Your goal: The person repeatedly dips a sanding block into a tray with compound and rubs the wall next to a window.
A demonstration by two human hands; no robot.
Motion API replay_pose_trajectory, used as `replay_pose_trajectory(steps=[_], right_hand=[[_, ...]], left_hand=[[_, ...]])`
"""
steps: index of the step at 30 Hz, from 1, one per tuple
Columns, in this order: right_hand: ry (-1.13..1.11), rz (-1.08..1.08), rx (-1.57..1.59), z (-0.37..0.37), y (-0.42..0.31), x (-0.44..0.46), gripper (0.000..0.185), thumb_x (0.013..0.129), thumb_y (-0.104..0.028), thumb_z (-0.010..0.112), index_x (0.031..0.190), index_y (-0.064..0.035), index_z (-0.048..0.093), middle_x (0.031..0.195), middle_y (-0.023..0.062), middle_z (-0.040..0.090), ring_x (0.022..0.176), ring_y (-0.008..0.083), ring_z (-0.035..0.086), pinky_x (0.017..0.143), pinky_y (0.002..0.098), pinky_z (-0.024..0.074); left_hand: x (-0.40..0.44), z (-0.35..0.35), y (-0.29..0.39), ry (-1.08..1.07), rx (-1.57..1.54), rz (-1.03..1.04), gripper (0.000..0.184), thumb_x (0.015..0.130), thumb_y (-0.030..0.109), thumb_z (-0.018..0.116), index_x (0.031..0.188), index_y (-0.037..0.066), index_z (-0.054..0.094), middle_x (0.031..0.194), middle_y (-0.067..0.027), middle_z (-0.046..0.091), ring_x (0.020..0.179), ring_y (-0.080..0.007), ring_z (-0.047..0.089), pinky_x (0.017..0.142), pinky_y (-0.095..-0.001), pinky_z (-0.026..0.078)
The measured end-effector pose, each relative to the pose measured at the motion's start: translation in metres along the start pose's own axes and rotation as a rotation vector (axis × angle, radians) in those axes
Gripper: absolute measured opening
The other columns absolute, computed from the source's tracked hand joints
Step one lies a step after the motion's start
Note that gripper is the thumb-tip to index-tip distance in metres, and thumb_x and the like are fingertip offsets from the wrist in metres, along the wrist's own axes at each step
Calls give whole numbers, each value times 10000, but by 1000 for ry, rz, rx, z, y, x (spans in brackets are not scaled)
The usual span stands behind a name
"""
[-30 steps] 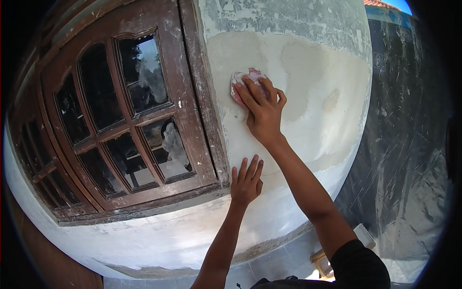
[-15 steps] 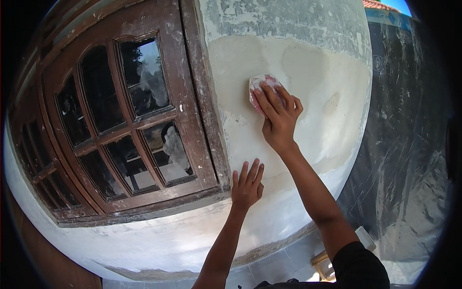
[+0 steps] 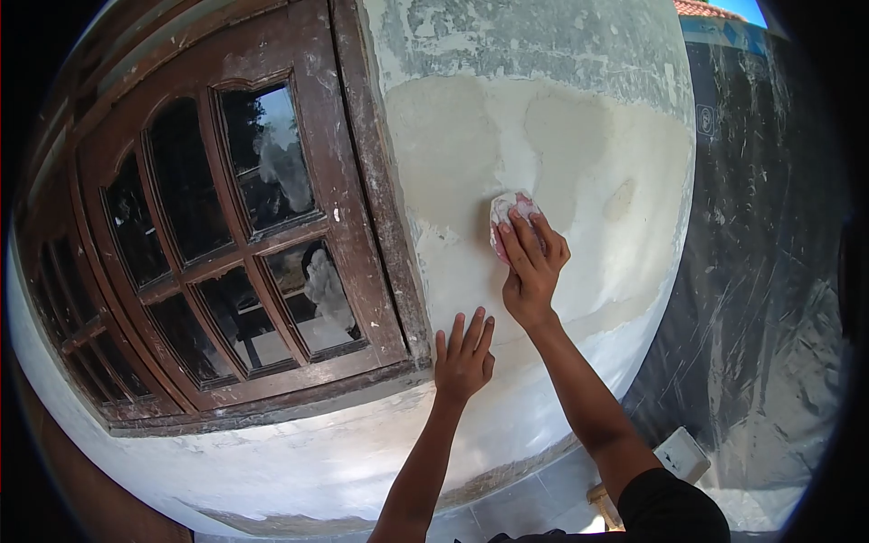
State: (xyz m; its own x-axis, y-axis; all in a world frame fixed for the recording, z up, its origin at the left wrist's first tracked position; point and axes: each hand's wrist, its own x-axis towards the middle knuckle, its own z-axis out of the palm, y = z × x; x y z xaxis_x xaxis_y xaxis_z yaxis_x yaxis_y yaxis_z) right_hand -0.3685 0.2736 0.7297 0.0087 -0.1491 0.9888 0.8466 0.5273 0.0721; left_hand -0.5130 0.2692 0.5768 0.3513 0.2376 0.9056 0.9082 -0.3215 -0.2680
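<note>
My right hand (image 3: 536, 271) presses a flat pink-and-white pad (image 3: 507, 201) against the wall (image 3: 625, 244), its fingers laid over the pad. White residue covers much of the pad, and its exact kind is hard to make out. Around it the plaster shows pale patches, with a rougher grey band higher up. Lower and to the left, beside the window frame's bottom corner, my left hand (image 3: 463, 362) rests flat on the wall with fingers outstretched, holding nothing.
A brown wooden window (image 3: 235, 235) with glass panes fills the left side, its sill edge jutting out. Dark plastic sheeting (image 3: 751, 226) hangs at right. A whitish rectangular object (image 3: 683, 454) and light wood (image 3: 605, 507) are low right, above grey floor tiles (image 3: 520, 507).
My right hand and the pad have slid down the wall and slightly right. My left hand stays at nearly the same spot, and the view has shifted a little.
</note>
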Motion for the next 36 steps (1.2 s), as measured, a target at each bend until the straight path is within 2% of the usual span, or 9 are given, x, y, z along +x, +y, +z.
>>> replay_pose_trajectory(steps=[4, 11, 14, 27, 29, 33, 35, 36], right_hand=[[25, -37, 3, 28, 5, 27, 589, 774, 115, 578, 1293, -148, 676, 1418, 54, 609, 1341, 324, 492, 1098, 478, 266], [-81, 44, 29, 34, 6, 10, 629, 757, 106, 585, 1314, -172, 675, 1452, 40, 590, 1413, 309, 453, 1175, 575, 154], [-86, 68, 54, 33, 5, 11, 645, 751, 107, 584, 1320, -181, 678, 1454, 36, 593, 1418, 301, 450, 1184, 583, 130], [-103, 117, 80, 26, -1, -1, 607, 779, 86, 585, 1311, -187, 690, 1440, 18, 608, 1403, 286, 465, 1188, 583, 122], [-114, 120, 60, 19, -6, -1, 593, 786, 85, 585, 1306, -179, 693, 1438, 25, 609, 1398, 287, 468, 1186, 578, 124], [-79, 92, 53, 5, -8, -20, 596, 786, 95, 571, 1307, -168, 689, 1430, 43, 611, 1392, 300, 469, 1184, 571, 128], [-45, 89, 42, -3, -11, -20, 618, 777, 107, 557, 1320, -163, 678, 1420, 64, 615, 1385, 317, 469, 1182, 563, 134], [-43, 87, 44, -1, -11, -12, 618, 777, 107, 557, 1320, -163, 678, 1420, 64, 615, 1385, 317, 469, 1182, 563, 134]], left_hand=[[0, 0, -1, -10, -17, -1, 546, 883, 243, 515, 1424, 216, 586, 1580, -10, 452, 1499, -308, 333, 1243, -563, 44], [-1, 0, -1, 9, -24, -4, 555, 877, 236, 514, 1426, 213, 588, 1571, -10, 466, 1487, -313, 357, 1245, -558, 55], [0, 0, 0, 13, -15, -2, 549, 873, 236, 519, 1416, 210, 599, 1563, -12, 476, 1484, -317, 361, 1243, -560, 54], [1, -3, 1, 9, -80, -22, 545, 861, 208, 524, 1397, 203, 617, 1558, -15, 484, 1485, -323, 360, 1237, -569, 55], [1, -4, 0, 7, -49, -23, 530, 899, 250, 479, 1414, 213, 600, 1572, 10, 465, 1480, -265, 365, 1245, -539, 75], [0, -2, 0, 11, -25, -17, 533, 899, 252, 485, 1419, 213, 595, 1571, 14, 465, 1481, -261, 364, 1244, -538, 80], [-1, 0, 0, 27, -36, -1, 541, 870, 215, 525, 1403, 197, 611, 1563, -19, 478, 1495, -326, 342, 1239, -568, 56], [1, 1, -1, 29, -34, -1, 541, 870, 215, 525, 1403, 197, 611, 1563, -19, 478, 1495, -326, 342, 1239, -568, 56]])
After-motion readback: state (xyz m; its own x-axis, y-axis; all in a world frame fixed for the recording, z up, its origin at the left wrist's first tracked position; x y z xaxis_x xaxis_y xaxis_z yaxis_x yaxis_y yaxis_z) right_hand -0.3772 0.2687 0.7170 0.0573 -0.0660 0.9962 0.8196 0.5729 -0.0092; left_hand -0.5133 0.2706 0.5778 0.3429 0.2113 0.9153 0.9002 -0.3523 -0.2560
